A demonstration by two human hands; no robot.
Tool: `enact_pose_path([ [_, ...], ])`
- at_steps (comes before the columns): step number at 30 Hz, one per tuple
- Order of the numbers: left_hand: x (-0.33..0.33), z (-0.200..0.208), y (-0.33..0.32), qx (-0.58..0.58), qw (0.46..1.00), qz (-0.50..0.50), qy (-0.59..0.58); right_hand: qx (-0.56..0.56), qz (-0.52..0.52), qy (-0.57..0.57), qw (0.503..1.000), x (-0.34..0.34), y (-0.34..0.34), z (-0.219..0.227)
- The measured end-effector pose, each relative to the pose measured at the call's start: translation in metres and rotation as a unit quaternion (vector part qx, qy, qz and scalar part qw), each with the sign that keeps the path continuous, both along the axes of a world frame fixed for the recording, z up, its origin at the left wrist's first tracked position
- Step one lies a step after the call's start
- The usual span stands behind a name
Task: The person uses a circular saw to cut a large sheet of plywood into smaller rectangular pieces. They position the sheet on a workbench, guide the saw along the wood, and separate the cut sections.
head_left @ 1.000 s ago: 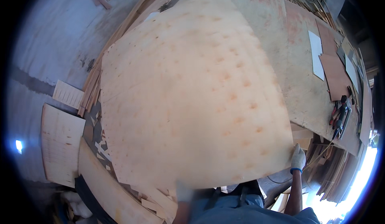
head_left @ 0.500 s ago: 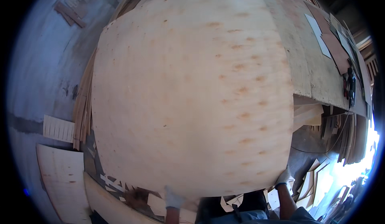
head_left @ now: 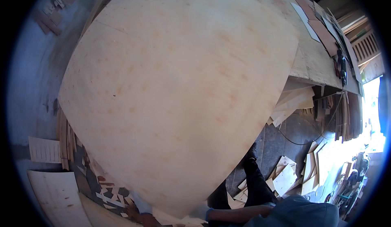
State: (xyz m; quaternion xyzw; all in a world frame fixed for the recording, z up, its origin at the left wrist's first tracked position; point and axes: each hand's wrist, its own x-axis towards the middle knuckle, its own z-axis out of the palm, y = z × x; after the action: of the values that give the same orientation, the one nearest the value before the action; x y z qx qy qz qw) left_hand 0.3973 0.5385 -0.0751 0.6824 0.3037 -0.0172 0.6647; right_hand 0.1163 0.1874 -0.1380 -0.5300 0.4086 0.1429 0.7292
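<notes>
A large pale plywood sheet [head_left: 179,92] with brownish marks fills most of the view, one corner pointing toward me. My left hand [head_left: 141,204], in a whitish glove, is closed on the near edge left of that corner. Beside the corner's other side, my right hand [head_left: 199,211] also grips the sheet. Its forearm reaches across from the right. Both hands are partly blurred, and the sheet hides some of their fingers.
The sheet overlaps a wooden worktable [head_left: 311,66], where boards and a dark hand tool [head_left: 341,67] lie at the right. Plywood offcuts [head_left: 285,178] litter the floor by my legs. A cable [head_left: 299,143] loops under the table. Panels [head_left: 59,194] lean at the lower left.
The plywood sheet has turned clockwise, bringing a corner toward me. My right hand has moved left with it, close to my left hand, which has shifted left.
</notes>
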Motion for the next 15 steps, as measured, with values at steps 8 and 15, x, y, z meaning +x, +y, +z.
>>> enact_pose_path([
  [8,-0.036,0.007,0.165,-0.302,0.949,-0.093,0.002,-0.25,0.551,-0.033,0.796,0.069,-0.034,0.077],
  [15,-0.09,0.011,0.059,-0.177,0.979,0.018,0.098,0.049,-0.381,-0.12,0.915,0.058,-0.264,0.131],
])
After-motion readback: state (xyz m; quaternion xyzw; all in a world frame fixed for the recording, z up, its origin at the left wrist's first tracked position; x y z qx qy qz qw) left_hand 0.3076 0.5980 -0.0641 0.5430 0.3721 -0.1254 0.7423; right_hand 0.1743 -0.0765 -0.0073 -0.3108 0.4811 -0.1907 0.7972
